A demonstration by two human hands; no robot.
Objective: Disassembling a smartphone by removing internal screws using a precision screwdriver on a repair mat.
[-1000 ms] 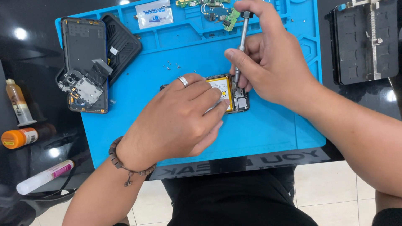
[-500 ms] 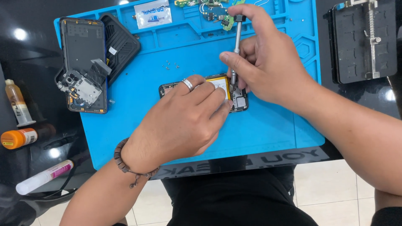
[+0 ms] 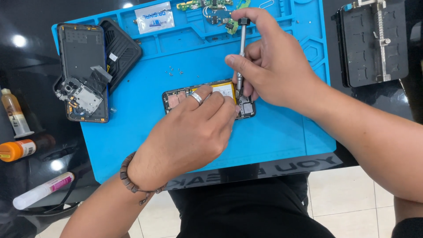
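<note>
My left hand pins the opened phone flat on the blue mat so my right hand, gripping the screwdriver upright, bears squarely down

- left hand has a plain silver ring on one finger, pretty chunky band
- brown beaded bracelet round the left wrist, with a little loose end of cord hanging off it
- right hand is bare, both forearms bare too
- dark black clothing at the lap, looks like trousers or a long shirt
</note>
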